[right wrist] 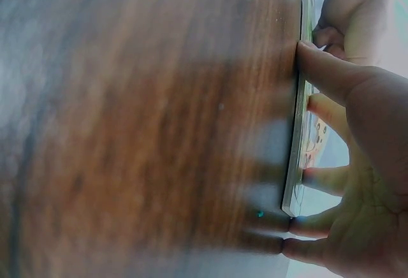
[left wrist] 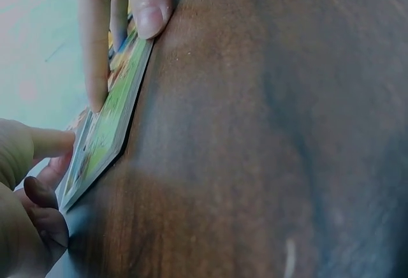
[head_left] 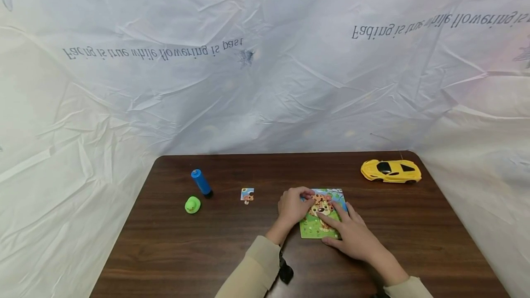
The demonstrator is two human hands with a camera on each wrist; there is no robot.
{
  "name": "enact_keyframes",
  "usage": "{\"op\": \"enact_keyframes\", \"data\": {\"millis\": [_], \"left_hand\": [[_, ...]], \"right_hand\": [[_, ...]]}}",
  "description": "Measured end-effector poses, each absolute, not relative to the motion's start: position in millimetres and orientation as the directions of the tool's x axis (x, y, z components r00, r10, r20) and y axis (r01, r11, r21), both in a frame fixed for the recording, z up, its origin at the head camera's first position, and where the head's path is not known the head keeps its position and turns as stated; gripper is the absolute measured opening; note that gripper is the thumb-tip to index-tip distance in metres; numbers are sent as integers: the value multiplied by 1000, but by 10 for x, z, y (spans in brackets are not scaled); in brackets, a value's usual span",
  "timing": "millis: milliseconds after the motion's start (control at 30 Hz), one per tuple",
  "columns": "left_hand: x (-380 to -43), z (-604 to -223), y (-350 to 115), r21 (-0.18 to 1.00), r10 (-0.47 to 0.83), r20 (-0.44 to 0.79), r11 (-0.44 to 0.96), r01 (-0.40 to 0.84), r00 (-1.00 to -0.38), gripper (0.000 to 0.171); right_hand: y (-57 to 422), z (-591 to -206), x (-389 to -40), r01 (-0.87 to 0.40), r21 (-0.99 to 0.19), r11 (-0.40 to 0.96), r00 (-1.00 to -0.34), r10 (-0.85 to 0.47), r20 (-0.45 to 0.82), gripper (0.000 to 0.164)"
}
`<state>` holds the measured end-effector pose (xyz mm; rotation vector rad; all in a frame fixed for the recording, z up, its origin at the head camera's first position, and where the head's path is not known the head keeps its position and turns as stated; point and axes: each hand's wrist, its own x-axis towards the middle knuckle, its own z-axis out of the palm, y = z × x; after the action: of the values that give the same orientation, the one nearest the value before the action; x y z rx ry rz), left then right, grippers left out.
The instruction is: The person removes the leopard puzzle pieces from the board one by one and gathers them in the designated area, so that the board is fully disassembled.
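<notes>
A jigsaw puzzle (head_left: 308, 231) showing a spotted cartoon animal on grass lies flat on the table between both hands. At its upper left, my left hand (head_left: 293, 205) bends its fingers and thumb together over the puzzle, pinching what looks like a puzzle piece, mostly hidden by the fingers. My right hand (head_left: 352, 233) spreads its fingers over the right side, index tip on the animal's face. In the right wrist view, the right thumb (right wrist: 325, 67) touches the board's near edge. A loose puzzle piece (head_left: 247, 194) lies to the left, apart from the board.
A blue cylinder (head_left: 201, 181) with a dark end and a green toy duck (head_left: 192, 205) are on the table's left side. A yellow toy car (head_left: 391, 171) sits at the back right. Behind the dark wooden table (head_left: 186, 252) hangs a pale printed cloth (head_left: 265, 82).
</notes>
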<state>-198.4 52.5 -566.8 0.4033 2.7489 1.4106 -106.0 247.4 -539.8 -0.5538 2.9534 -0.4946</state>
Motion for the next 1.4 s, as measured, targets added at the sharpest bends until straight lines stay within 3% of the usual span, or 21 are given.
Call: {"op": "enact_keyframes", "data": {"millis": [400, 767, 1400], "left_hand": [[-1976, -5638, 421, 820, 247, 140, 513, 252, -959, 11], [-2010, -5583, 16, 863, 218, 143, 449, 230, -965, 11], [-2163, -5530, -970, 896, 85, 28, 439, 62, -996, 16]], "right_hand": [[2464, -5430, -1068, -336, -332, 881, -930, -367, -32, 64], [2474, -5447, -1068, -335, -332, 882, -930, -365, -32, 64], [2477, -5444, -1065, -337, -339, 879, -931, -365, -22, 64]]}}
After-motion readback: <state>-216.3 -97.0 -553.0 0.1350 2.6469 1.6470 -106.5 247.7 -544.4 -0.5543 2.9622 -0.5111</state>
